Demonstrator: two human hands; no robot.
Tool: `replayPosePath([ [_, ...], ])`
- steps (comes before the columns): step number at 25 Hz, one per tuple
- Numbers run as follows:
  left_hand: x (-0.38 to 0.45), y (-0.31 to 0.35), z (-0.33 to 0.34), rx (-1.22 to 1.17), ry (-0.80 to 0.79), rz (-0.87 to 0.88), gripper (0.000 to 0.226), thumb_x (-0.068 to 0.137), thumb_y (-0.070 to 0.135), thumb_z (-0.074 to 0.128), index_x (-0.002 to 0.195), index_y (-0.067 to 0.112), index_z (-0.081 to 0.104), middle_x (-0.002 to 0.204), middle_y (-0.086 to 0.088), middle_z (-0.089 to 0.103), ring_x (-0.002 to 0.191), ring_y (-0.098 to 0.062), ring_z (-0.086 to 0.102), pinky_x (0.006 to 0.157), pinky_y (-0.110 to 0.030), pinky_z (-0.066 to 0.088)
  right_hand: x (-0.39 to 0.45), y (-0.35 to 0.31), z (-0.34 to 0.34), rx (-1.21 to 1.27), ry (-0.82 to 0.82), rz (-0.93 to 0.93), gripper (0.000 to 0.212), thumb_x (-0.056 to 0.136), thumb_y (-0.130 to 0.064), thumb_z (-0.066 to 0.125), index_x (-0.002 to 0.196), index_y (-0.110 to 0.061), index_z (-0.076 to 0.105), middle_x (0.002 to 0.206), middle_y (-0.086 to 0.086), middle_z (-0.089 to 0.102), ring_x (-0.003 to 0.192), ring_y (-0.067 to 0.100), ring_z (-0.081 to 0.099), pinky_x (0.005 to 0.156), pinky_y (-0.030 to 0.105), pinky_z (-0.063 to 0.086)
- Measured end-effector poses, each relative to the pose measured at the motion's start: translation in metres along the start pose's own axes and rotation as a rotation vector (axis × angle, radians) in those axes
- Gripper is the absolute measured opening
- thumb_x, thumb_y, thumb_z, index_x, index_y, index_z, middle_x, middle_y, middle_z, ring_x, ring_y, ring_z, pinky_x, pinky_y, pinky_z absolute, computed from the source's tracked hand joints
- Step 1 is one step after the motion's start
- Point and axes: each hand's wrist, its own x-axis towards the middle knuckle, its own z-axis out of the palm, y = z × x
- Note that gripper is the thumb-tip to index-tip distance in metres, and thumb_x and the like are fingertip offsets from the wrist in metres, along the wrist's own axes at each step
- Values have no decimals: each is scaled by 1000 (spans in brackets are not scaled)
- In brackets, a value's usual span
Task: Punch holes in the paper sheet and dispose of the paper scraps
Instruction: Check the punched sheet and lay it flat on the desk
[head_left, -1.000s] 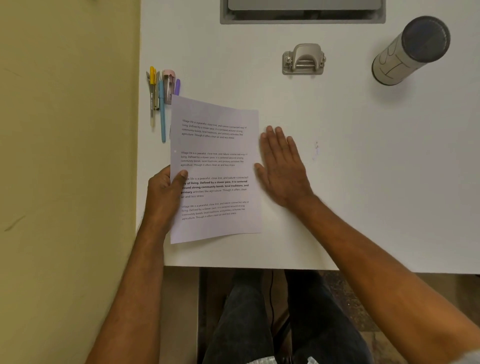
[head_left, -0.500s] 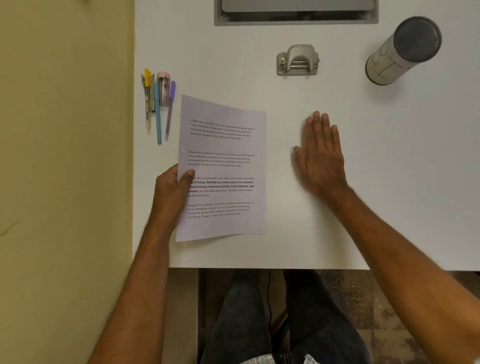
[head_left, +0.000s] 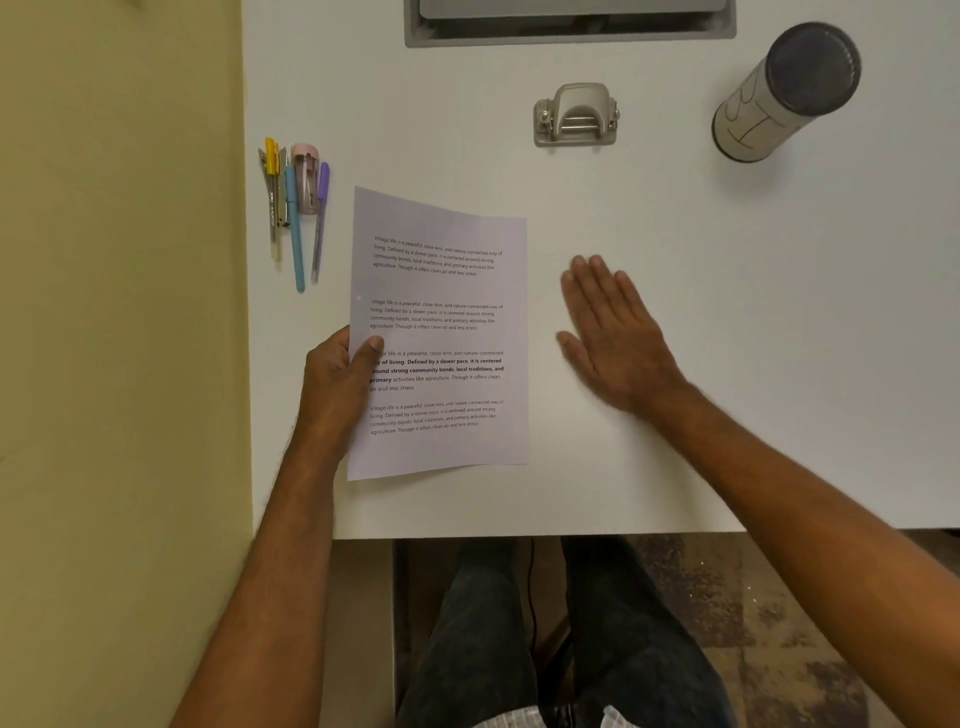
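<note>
A printed paper sheet (head_left: 441, 332) lies on the white table (head_left: 727, 364), slightly lifted at its left edge. My left hand (head_left: 337, 384) pinches that left edge, thumb on top of the text. My right hand (head_left: 613, 332) rests flat on the table to the right of the sheet, fingers together, holding nothing. A grey metal hole punch (head_left: 575, 117) stands farther back, apart from both hands. A small hole shows near the sheet's left edge.
A bundle of pens and a small stapler (head_left: 293, 202) lies at the table's back left. A tall cylindrical container (head_left: 779, 98) with a dark top stands at the back right. A grey recessed tray (head_left: 569, 23) sits at the far edge. A yellow wall borders the left.
My right hand slid off the sheet to the right, then came back a little toward it. The sheet shifted slightly right under my left hand.
</note>
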Motion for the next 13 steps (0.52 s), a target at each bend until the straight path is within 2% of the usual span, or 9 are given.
replayPosePath([
  [6, 0, -4, 0, -30, -8, -14, 25, 107, 27, 54, 127, 20, 66, 107, 5, 78, 88, -12, 78, 73, -25, 64, 14, 43, -1, -4, 7, 158, 67, 111, -41, 29, 164, 0, 17, 172, 21, 15, 161, 35, 10, 131, 49, 10],
  [9, -1, -7, 1, -94, -22, -24, 27, 106, 26, 55, 129, 16, 66, 110, 0, 78, 91, -17, 78, 73, -27, 64, 16, 42, -8, 32, -15, 175, 68, 111, -43, 27, 165, -4, 14, 173, 20, 12, 161, 36, 8, 131, 49, 7],
  [11, -3, -7, 2, -170, -37, -33, 26, 106, 24, 55, 128, 14, 66, 112, -3, 79, 94, -20, 78, 75, -30, 64, 17, 25, -19, 130, 40, 215, 64, 111, -39, 31, 165, -6, 18, 173, 18, 14, 161, 36, 12, 131, 49, 10],
  [13, -4, -6, 4, -278, -55, -45, 22, 106, 21, 56, 124, 15, 67, 111, -4, 79, 97, -23, 78, 79, -34, 64, 15, -6, -29, 353, 178, 312, 55, 112, -30, 37, 161, -6, 31, 168, 16, 28, 156, 33, 27, 129, 44, 21],
])
